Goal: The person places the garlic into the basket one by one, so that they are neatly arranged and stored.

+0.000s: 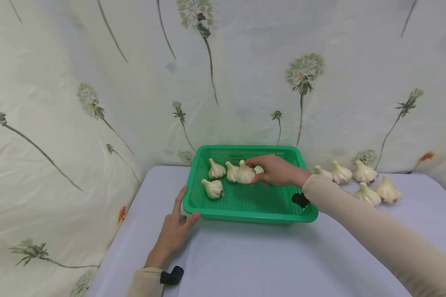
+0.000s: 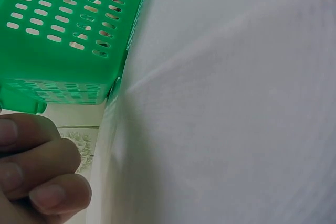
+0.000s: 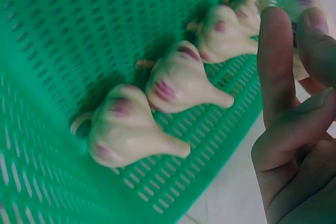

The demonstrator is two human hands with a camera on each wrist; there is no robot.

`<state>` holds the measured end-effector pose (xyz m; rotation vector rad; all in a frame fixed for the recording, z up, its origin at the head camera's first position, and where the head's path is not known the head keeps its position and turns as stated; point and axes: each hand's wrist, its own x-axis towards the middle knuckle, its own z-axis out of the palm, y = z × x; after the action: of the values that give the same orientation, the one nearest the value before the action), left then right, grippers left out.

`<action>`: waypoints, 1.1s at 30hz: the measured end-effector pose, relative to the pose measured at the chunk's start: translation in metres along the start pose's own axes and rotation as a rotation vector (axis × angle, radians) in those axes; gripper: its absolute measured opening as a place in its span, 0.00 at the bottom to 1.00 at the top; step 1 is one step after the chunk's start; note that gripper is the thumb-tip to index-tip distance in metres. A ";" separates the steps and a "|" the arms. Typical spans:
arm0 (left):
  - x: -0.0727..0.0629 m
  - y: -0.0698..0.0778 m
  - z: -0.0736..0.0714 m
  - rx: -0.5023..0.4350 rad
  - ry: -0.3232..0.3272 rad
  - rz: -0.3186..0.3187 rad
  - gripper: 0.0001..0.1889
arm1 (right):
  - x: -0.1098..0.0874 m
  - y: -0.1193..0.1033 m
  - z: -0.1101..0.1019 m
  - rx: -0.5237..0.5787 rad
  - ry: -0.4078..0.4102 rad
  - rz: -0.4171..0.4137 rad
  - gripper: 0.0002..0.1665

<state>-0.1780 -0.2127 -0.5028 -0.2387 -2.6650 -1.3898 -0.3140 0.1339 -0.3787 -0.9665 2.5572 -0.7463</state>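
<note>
Over the green basket (image 1: 250,216), the right grip (image 1: 276,170) pinches a garlic bulb (image 1: 245,175); I'd hold it lightly, clear of the neighbouring bulbs (image 1: 214,189). The left grip (image 1: 174,231), thumb and forefinger spread, touches the near-left corner and should steady it. Five others (image 1: 388,191) lie rightward on the surface (image 1: 245,264).

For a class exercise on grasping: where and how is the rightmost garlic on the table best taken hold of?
The garlic is probably best gripped round its wide body, coming from above and slightly from the right. Its narrow neck points up, so fingers could pass down either side of it, while a second bulb sits close on its left.
</note>
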 end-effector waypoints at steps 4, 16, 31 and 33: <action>0.000 0.000 0.001 0.009 0.000 -0.002 0.45 | 0.009 -0.002 0.007 0.012 -0.016 0.000 0.36; 0.001 -0.002 0.000 0.017 -0.004 -0.004 0.45 | 0.026 0.006 0.026 -0.018 -0.085 0.022 0.36; 0.001 -0.003 0.000 0.024 -0.008 0.000 0.45 | 0.033 0.022 0.044 -0.133 -0.079 0.023 0.38; 0.001 -0.004 0.000 0.026 -0.004 0.002 0.45 | 0.034 0.023 0.045 -0.145 -0.070 0.013 0.38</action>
<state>-0.1800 -0.2149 -0.5051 -0.2414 -2.6828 -1.3550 -0.3307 0.1094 -0.4315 -1.0009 2.5825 -0.5197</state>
